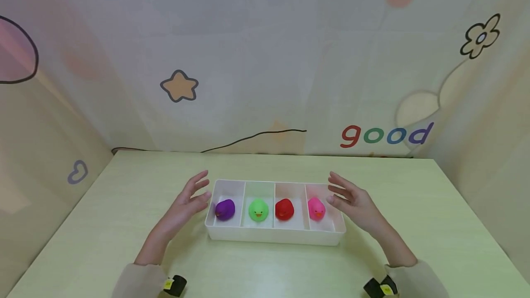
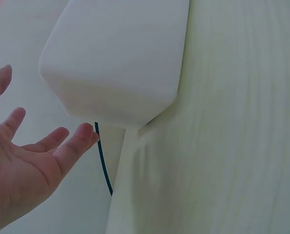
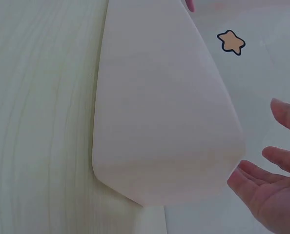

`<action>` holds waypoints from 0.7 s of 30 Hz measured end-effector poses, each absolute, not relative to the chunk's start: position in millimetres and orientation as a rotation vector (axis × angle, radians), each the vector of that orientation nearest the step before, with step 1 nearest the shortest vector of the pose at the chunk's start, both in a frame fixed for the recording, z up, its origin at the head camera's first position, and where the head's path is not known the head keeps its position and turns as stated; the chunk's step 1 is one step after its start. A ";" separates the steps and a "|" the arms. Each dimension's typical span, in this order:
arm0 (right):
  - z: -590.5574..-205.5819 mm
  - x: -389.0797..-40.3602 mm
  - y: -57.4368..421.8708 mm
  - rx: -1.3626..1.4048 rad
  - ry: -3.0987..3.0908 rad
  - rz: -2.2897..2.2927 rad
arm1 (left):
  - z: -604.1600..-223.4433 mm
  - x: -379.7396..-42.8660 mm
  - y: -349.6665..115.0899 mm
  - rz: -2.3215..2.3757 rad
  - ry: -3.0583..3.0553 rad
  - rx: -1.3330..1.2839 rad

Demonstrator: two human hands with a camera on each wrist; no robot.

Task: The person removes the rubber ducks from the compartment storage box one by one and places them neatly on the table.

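Observation:
A white divided box [image 1: 273,235] sits on the table, its compartments in a row. From left to right it holds a purple rounded toy [image 1: 225,209], a green toy duck [image 1: 258,210], a red toy [image 1: 284,209] and a pink toy duck [image 1: 316,209], one per compartment. My left hand [image 1: 187,203] is beside the box's left end with fingers spread. At the right end, my right hand [image 1: 356,203] is held the same way, palm inward. Both hold nothing; whether the fingertips touch the box, I cannot tell. The wrist views show the box's outer wall [image 2: 115,53] close by.
The pale wooden table [image 1: 273,270] extends around the box on all sides. A printed curtain [image 1: 269,59] with a star, a flower and the word "good" hangs behind its far edge. Dark wrist straps [image 1: 175,285] sit at both sleeves.

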State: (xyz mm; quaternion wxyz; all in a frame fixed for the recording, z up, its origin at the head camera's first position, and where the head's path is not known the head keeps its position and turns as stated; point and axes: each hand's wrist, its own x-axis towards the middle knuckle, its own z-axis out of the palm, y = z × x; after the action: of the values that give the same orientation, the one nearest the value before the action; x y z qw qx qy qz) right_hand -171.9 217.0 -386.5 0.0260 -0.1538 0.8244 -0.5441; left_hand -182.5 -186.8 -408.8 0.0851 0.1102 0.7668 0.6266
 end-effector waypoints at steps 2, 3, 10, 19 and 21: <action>-385.8 -171.7 214.9 -0.474 2.528 -1.655 | -410.6 -183.8 -185.9 1.836 2.283 0.313; -385.3 -171.7 214.1 -0.476 2.520 -1.633 | -411.4 -184.2 -185.4 1.818 2.284 0.308; -382.7 -174.3 203.1 -0.504 2.558 -1.404 | -415.7 -187.6 -185.0 1.722 2.295 0.343; -380.3 -175.5 177.1 -0.382 2.801 -0.883 | -421.7 -188.0 -182.8 1.632 2.376 0.364; -382.0 -177.1 173.3 -0.398 2.840 -0.795 | -422.7 -188.3 -182.0 1.640 2.371 0.374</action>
State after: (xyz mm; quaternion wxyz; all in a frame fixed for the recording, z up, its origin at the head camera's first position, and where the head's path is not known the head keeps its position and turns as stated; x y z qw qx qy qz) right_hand -177.1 173.3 -382.0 0.0825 -0.1334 0.9510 -0.2663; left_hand -188.3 -182.0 -422.7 0.1172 0.1277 0.8100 0.5602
